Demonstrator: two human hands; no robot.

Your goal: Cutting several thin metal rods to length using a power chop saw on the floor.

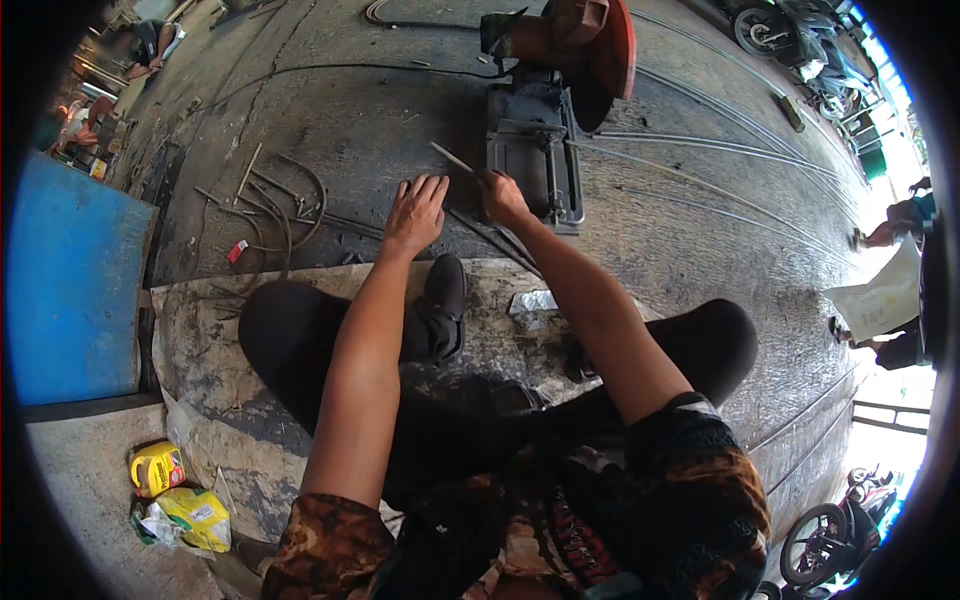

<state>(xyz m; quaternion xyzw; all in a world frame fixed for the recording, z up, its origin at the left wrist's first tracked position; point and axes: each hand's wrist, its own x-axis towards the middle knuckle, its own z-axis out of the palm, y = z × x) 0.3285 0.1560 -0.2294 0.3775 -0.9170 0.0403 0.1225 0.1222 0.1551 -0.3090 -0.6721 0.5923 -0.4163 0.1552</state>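
A short, thin grey metal rod (453, 157) sticks out to the left from my right hand (503, 197), whose fingers are closed round it. That hand is beside the near left edge of the black base (505, 158) of a cut-off saw with a red disc guard (622, 50). My left hand (415, 213) is stretched forward, back up, fingers extended, with nothing visible in it. What lies under its palm is hidden. Dark metal bars (500, 240) lie on the floor close to both hands.
Bent rods (287, 215) and a small red-and-white packet (237, 251) lie at left. Long thin rods (720, 145) run right from the saw. A blue panel (75, 285) and a yellow jug (157, 469) are at the left. A person holding a sheet (880, 295) is at right.
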